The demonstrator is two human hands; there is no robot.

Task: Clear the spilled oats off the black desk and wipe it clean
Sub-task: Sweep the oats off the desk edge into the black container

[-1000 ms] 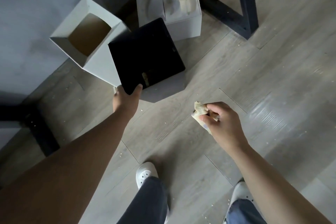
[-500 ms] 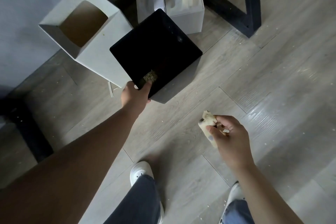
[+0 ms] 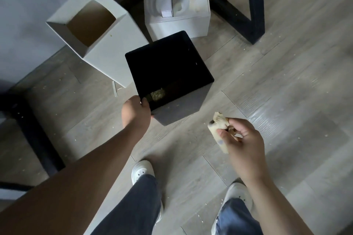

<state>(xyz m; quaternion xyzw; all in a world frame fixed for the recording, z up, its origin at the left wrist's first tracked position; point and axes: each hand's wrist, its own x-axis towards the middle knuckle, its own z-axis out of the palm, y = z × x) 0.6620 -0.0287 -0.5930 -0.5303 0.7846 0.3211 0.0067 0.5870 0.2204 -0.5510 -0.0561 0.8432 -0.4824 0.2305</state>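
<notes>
The left hand [image 3: 136, 112] grips the near corner of the black bin [image 3: 181, 109], where oats [image 3: 157, 94] lie inside. The fingers [image 3: 226, 134] of the right hand [image 3: 243, 144] pinch a crumpled cloth [image 3: 217, 127].

Bin [image 3: 172, 59] straight ahead of you, oats [image 3: 157, 94] in it by the near wall. Your L hand [image 3: 136, 110] grips its near-left corner; R hand [image 3: 243, 140] w/ cloth [image 3: 216, 127] off to the right. Open carton [image 3: 112, 53] behind-left, foam-packed box [image 3: 179, 23] behind, desk leg [image 3: 255, 5] behind-right.

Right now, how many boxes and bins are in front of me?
3: an open white box at left, a foam-filled white box at the back, and the black bin in the middle, gripped by the left hand.
</notes>
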